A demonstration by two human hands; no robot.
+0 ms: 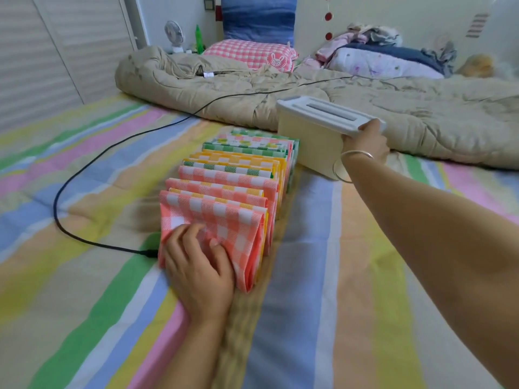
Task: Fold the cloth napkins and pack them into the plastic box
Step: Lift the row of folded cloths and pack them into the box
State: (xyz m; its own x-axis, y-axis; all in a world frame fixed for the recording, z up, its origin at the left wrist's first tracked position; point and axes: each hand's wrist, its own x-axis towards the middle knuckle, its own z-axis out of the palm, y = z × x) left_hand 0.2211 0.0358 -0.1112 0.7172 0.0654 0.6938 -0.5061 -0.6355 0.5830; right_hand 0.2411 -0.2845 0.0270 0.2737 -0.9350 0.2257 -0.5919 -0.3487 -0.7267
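Note:
A row of several folded checked napkins (233,181) stands on edge on the striped bed sheet: pink ones nearest me, then yellow, then green at the far end. My left hand (196,265) presses against the nearest pink napkin (222,234), fingers slightly bent on its face. A cream plastic box (314,141) with a white slotted lid (325,110) sits just right of the row's far end. My right hand (365,141) grips the near right corner of the lid, thumb hidden under the rim. A bangle circles that wrist.
A black cable (84,169) loops over the sheet left of the napkins, its plug near my left hand. A rumpled beige quilt (309,88) lies behind the box. Pillows, a small fan (174,35) and a green bottle stand at the bed's head.

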